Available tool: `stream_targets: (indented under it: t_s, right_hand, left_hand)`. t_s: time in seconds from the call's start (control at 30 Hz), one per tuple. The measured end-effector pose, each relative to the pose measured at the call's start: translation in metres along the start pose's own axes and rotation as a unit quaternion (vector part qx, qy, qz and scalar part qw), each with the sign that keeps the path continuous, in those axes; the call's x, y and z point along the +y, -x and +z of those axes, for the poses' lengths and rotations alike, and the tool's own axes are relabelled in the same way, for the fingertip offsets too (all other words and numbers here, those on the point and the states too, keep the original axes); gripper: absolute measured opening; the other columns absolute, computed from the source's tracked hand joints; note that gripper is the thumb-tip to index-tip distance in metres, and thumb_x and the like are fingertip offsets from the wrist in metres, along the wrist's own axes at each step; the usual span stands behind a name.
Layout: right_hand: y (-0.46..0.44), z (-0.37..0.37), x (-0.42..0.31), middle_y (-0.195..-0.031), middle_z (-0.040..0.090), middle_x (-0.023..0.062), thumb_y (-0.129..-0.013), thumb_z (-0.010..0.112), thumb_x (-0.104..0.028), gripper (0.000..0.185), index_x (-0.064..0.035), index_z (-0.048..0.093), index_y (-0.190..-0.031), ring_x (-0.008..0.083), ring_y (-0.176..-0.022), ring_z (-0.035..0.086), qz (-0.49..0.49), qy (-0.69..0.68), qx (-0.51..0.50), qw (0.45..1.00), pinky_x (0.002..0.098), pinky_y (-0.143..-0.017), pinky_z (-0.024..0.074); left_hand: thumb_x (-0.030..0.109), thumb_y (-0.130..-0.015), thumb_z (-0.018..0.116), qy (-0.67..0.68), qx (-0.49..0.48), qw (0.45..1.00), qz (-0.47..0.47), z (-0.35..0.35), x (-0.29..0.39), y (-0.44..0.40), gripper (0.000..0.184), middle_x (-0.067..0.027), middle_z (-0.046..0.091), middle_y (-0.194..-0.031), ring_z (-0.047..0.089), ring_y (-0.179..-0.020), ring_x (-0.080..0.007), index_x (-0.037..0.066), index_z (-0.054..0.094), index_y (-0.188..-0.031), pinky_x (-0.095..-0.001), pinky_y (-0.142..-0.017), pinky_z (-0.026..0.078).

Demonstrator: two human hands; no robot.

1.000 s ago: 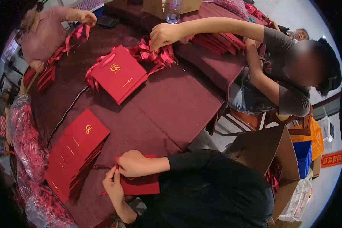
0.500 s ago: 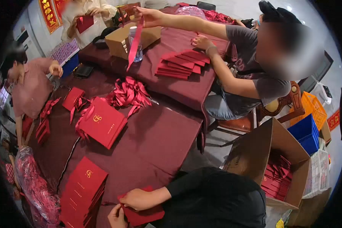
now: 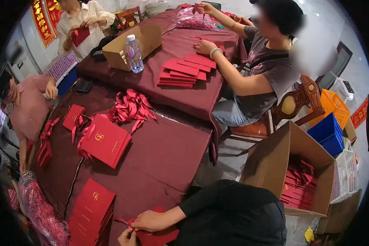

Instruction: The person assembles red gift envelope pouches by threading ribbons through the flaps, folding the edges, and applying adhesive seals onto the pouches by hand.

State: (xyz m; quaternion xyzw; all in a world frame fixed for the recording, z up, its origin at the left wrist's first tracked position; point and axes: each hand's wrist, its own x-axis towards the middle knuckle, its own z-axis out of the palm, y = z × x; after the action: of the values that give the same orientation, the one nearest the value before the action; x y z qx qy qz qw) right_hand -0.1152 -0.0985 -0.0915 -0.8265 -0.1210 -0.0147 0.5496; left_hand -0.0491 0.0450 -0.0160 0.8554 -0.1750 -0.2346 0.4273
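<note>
At the bottom of the head view, my right hand reaches in from a black sleeve. Its fingers are pinched on a thin red ribbon at the edge of a red gift bag. Part of a gold logo shows on the bag beneath the hand. My left hand is just below and left, fingers closed at the same edge by the ribbon; what exactly lies between them is partly hidden. Beside my hands, to the left, lies a fanned stack of red bags with gold logos.
Farther up the maroon-covered table are upright red bags and a ribbon heap. A water bottle stands beside an open carton. Three co-workers are around the table. At right, a large cardboard box holds red bags.
The ribbon and part of the bag's logo now show at my hands. The seated co-worker's raised hand has moved right, away from the bottle, with a ribbon. My view has shifted slightly.
</note>
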Motion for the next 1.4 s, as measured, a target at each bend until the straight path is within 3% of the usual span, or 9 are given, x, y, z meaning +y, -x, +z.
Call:
stream_targets:
  t_s: [0.4, 0.43, 0.53, 0.67, 0.73, 0.9, 1.0, 1.1, 1.4]
  right_hand:
    - [0.007, -0.041, -0.026, -0.073, 0.06, 0.022, -0.085, 0.06, -0.022, 0.022, -0.0012, 0.053, -0.085, 0.0424, -0.071, 0.06, -0.019, 0.032, 0.039, 0.999, 0.0501, -0.062, 0.0463]
    - [0.005, -0.046, -0.028, -0.073, 0.061, 0.0226, -0.084, 0.06, -0.022, 0.021, -0.0014, 0.056, -0.085, 0.0425, -0.071, 0.06, -0.007, 0.021, 0.015, 1.0, 0.0497, -0.062, 0.0473]
    - [0.004, -0.049, -0.029, -0.078, 0.061, 0.02, -0.084, 0.061, -0.019, 0.019, -0.0013, 0.056, -0.081, 0.0401, -0.076, 0.061, -0.033, 0.03, 0.032, 0.998, 0.0496, -0.066, 0.0471]
    - [0.002, -0.044, -0.027, -0.077, 0.064, 0.0141, -0.085, 0.066, -0.015, 0.013, -0.0017, 0.063, -0.086, 0.0298, -0.066, 0.062, -0.037, 0.042, 0.029, 0.998, 0.0372, -0.061, 0.0489]
    - [0.002, -0.047, -0.035, -0.075, 0.063, 0.0132, -0.084, 0.068, -0.011, 0.012, -0.0006, 0.064, -0.088, 0.026, -0.063, 0.06, -0.031, 0.059, 0.014, 0.998, 0.0344, -0.058, 0.0472]
    - [0.002, -0.05, -0.037, -0.075, 0.063, 0.0141, -0.083, 0.068, -0.013, 0.013, -0.0006, 0.064, -0.085, 0.0287, -0.067, 0.062, -0.006, 0.036, -0.003, 0.999, 0.0368, -0.06, 0.0487]
    - [0.002, -0.049, -0.038, -0.077, 0.064, 0.0151, -0.083, 0.067, -0.015, 0.014, -0.0012, 0.064, -0.084, 0.0327, -0.072, 0.064, -0.003, 0.044, -0.001, 0.999, 0.0398, -0.064, 0.0506]
    - [0.004, -0.05, -0.037, -0.075, 0.063, 0.0152, -0.083, 0.066, -0.017, 0.016, -0.0017, 0.061, -0.082, 0.0339, -0.071, 0.063, -0.015, 0.06, -0.001, 0.998, 0.041, -0.063, 0.05]
    - [0.006, -0.052, -0.032, -0.074, 0.061, 0.0133, -0.082, 0.067, -0.017, 0.016, -0.0032, 0.06, -0.083, 0.0313, -0.071, 0.062, -0.057, 0.074, 0.01, 0.996, 0.0396, -0.062, 0.0488]
  left_hand:
    - [0.004, -0.089, 0.057, 0.016, 0.0, 0.997, 0.072, -0.004, -0.003, 0.01, 0.014, -0.0023, 0.063, -0.074, 0.055, -0.068, -0.0072, -0.006, 0.067, -0.092, -0.0239, -0.06, 0.045]
    - [0.005, -0.089, 0.059, 0.035, -0.003, 0.999, 0.025, -0.002, -0.005, 0.009, 0.013, -0.0015, 0.063, -0.071, 0.054, -0.067, -0.0062, -0.005, 0.067, -0.092, -0.0233, -0.059, 0.044]
    - [0.003, -0.09, 0.06, 0.121, 0.004, 0.993, 0.005, 0.002, -0.013, 0.012, 0.012, -0.0069, 0.069, -0.083, 0.062, -0.081, -0.0084, -0.006, 0.066, -0.096, -0.0252, -0.069, 0.051]
    - [0.001, -0.087, 0.06, 0.079, 0.006, 0.997, -0.023, -0.004, -0.014, 0.01, 0.013, -0.0135, 0.07, -0.085, 0.067, -0.08, -0.0141, -0.005, 0.065, -0.097, -0.0283, -0.071, 0.053]
    - [0.001, -0.089, 0.058, 0.1, 0.019, 0.994, -0.032, -0.001, -0.019, 0.014, 0.013, -0.0102, 0.069, -0.086, 0.064, -0.082, -0.011, -0.007, 0.064, -0.098, -0.0261, -0.071, 0.052]
    - [-0.001, -0.091, 0.056, 0.146, 0.016, 0.989, -0.028, 0.006, -0.026, 0.013, 0.013, -0.0065, 0.067, -0.089, 0.061, -0.084, -0.0086, -0.008, 0.063, -0.099, -0.0237, -0.073, 0.051]
    - [0.002, -0.086, 0.06, 0.13, 0.054, 0.99, 0.003, 0.007, -0.021, 0.016, 0.014, -0.0158, 0.07, -0.083, 0.068, -0.08, -0.0152, -0.005, 0.065, -0.097, -0.03, -0.073, 0.054]
    - [0.0, -0.088, 0.058, 0.21, 0.057, 0.976, 0.006, 0.014, -0.029, 0.018, 0.013, -0.013, 0.07, -0.082, 0.066, -0.079, -0.0106, -0.006, 0.064, -0.097, -0.0265, -0.068, 0.052]
    - [0.0, -0.089, 0.058, 0.164, 0.066, 0.984, 0.008, 0.014, -0.02, 0.019, 0.011, -0.0092, 0.07, -0.08, 0.062, -0.076, -0.0069, -0.006, 0.064, -0.096, -0.0233, -0.065, 0.049]
